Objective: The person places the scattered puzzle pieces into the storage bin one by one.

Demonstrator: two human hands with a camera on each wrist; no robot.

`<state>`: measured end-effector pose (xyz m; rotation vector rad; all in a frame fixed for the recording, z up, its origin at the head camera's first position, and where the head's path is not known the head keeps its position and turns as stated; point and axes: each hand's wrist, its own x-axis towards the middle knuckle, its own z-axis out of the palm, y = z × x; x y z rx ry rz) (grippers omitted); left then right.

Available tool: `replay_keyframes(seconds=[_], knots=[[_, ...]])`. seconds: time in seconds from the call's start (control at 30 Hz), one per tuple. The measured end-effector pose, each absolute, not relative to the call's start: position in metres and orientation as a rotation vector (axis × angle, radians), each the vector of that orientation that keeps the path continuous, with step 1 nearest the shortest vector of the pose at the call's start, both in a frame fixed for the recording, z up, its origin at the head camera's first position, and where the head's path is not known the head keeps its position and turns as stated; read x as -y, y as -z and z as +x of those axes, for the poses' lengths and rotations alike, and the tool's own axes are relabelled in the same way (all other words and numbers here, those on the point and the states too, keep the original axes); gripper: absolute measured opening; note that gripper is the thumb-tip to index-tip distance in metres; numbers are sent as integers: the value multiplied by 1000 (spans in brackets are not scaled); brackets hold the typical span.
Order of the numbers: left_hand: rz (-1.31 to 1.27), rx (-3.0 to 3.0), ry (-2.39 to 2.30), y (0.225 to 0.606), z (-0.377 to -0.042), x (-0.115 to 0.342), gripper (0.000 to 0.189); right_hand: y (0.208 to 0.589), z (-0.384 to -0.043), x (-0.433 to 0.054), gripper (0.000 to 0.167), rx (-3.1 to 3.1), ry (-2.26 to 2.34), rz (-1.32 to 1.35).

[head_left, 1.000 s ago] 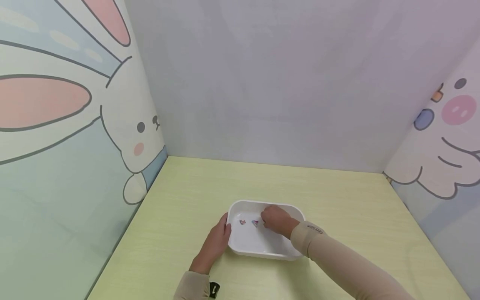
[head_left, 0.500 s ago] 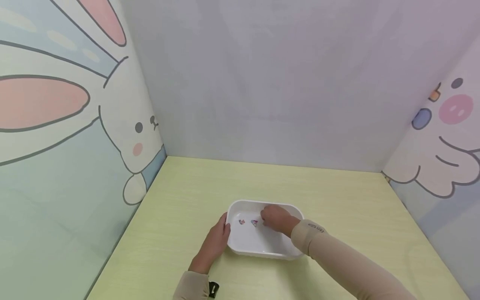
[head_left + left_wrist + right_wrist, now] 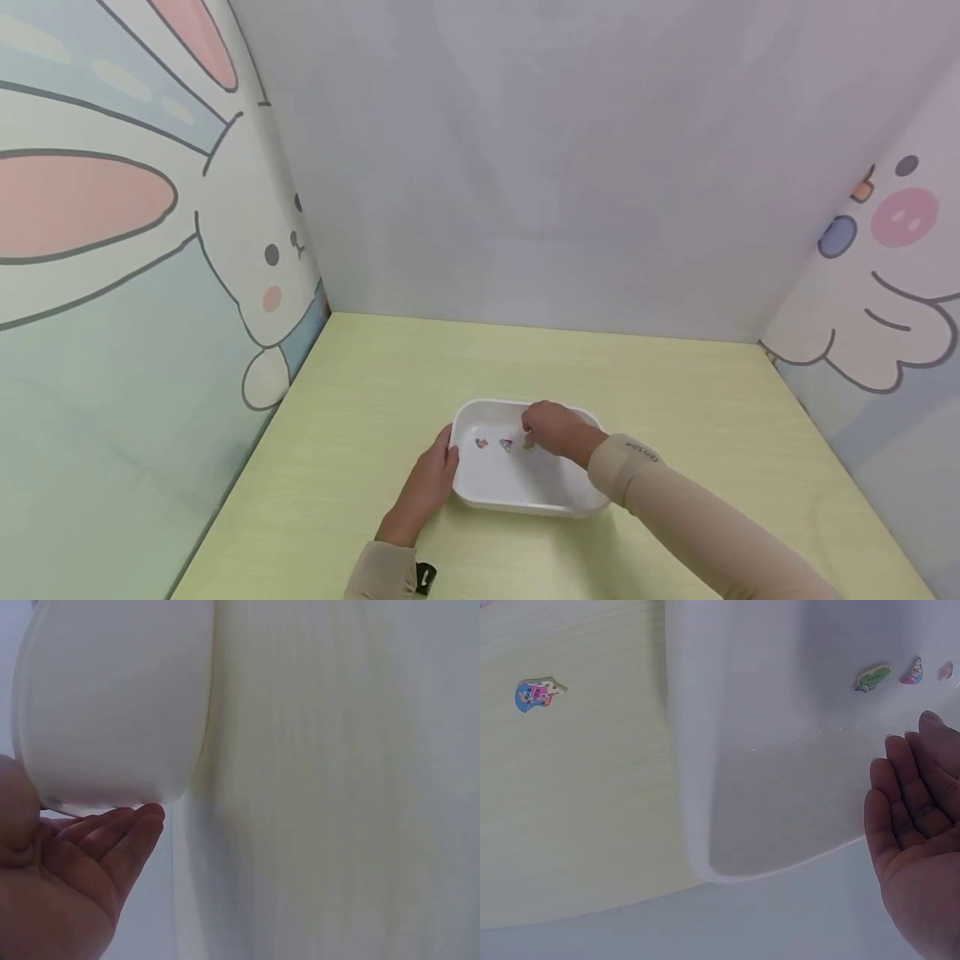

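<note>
A white rectangular tray with raised walls sits on the table. My left hand holds its left end, thumb over the rim and fingers along the outer wall. Inside, near the far wall, a row of three small flat printed pieces lies on the bottom: a pinkish piece, a pink-and-blue piece and a green piece. Just above the green piece is my right hand. In the right wrist view its fingers are loosely bent, apart from the pieces, with nothing seen between them.
Outside the tray, a blue-and-pink printed piece lies on the pale yellow-green table; a scrap of pink shows at that view's corner. Walls with cartoon animals stand left and right, and a plain grey wall at the back.
My right hand has risen slightly from the tray bottom, and the green piece now shows beneath it. My left hand stays at the tray's left end. The head view has shifted a little.
</note>
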<state>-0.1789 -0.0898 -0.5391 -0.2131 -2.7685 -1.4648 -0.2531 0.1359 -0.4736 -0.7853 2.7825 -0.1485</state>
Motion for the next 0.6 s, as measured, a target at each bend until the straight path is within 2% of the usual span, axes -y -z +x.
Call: replay_keyframes(seconds=[0.3,0.6], knots=[[-212,2780,1435,541,-180,89,44,474,-256,-143,12,-2801,163,-837],[-204,2780,1443,541,-181,88,44,463,-254,-146,13,-2811,224,-752]])
